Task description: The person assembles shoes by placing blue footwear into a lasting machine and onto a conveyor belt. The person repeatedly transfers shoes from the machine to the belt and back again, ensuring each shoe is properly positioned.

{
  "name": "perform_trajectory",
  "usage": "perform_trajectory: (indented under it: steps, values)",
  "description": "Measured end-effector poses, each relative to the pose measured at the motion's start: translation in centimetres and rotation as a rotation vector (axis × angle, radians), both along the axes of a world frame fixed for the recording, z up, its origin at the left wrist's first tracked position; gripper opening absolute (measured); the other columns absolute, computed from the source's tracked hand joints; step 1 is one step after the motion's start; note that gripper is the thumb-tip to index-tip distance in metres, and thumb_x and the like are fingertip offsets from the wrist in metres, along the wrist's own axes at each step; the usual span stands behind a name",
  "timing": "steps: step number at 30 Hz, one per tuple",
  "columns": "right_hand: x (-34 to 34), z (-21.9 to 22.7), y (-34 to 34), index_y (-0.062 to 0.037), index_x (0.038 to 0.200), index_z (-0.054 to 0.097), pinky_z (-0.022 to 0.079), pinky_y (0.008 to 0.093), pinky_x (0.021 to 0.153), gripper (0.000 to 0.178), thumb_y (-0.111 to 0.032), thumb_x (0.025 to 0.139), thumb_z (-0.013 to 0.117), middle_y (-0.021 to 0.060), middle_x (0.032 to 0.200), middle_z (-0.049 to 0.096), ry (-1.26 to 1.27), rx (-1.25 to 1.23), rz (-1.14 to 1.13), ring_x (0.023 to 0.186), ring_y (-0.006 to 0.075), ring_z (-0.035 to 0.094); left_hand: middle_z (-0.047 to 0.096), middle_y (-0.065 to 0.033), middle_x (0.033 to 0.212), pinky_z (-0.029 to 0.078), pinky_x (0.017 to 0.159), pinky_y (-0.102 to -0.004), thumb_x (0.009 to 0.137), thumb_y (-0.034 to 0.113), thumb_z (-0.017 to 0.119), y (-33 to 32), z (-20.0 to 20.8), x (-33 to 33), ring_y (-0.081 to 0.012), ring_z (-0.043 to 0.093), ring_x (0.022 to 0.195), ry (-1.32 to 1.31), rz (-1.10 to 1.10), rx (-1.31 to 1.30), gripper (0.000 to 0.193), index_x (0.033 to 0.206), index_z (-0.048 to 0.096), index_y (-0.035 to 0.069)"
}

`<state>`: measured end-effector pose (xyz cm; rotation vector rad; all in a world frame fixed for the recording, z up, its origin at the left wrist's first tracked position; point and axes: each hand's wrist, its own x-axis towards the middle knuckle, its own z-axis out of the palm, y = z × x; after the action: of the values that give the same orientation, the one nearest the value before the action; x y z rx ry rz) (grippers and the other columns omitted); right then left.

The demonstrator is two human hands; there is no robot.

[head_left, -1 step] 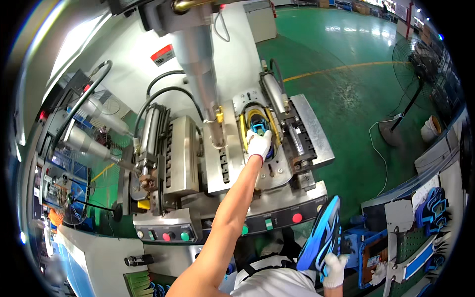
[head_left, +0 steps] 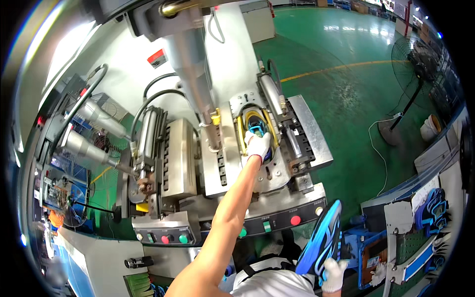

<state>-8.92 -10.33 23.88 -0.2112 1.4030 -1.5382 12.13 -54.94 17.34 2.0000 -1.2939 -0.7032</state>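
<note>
My left hand (head_left: 257, 145), in a white glove, reaches forward into the machine. Its fingers close on the near part of a dark shoe (head_left: 256, 127) with light blue trim, which lies in a yellow-edged mould (head_left: 241, 133). The palm hides much of that shoe. Down at the lower right, my right hand (head_left: 334, 275), also gloved, grips the lower end of a blue and black shoe sole (head_left: 320, 240). This sole stands tilted, its upper end pointing away from me.
A panel of buttons (head_left: 255, 227) runs along the machine's front. A thick steel cylinder (head_left: 190, 69) hangs left of the mould. To the right stand a rack (head_left: 402, 247) with similar blue pieces and a floor fan (head_left: 420, 74). A loose cable (head_left: 378, 153) crosses the green floor.
The view has shifted slightly. My left hand stays at the shoe in the mould. The sole in my right hand has sunk a little.
</note>
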Motion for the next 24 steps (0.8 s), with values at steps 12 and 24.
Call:
perform_trajectory:
  steps: [12, 24]
  values:
    - [0.2, 2.9, -11.5, 0.0037, 0.112, 0.064, 0.051, 0.0363, 0.088, 0.032, -0.012, 0.085, 0.072, 0.0137, 0.114, 0.068, 0.443, -0.011, 0.351, 0.096, 0.0191, 0.063, 0.072, -0.0095, 0.095, 0.055, 0.076, -0.029, 0.085, 0.019, 0.077, 4.6, 7.4, 7.5, -0.0144, 0.068, 0.083, 0.592, -0.254, -0.124, 0.036, 0.109, 0.066, -0.005]
    - [14.5, -10.0, -53.3, -0.0024, 0.108, 0.072, 0.054, 0.0474, 0.091, 0.047, -0.04, 0.08, 0.066, 0.0216, 0.113, 0.071, 1.627, 0.054, 0.838, 0.106, 0.0404, 0.068, 0.066, -0.014, 0.126, 0.05, 0.098, -0.038, 0.071, 0.022, 0.085, 47.8, 12.8, 18.9, -0.021, 0.062, 0.112, 0.416, 0.05, 0.297, 0.072, 0.135, 0.06, 0.001]
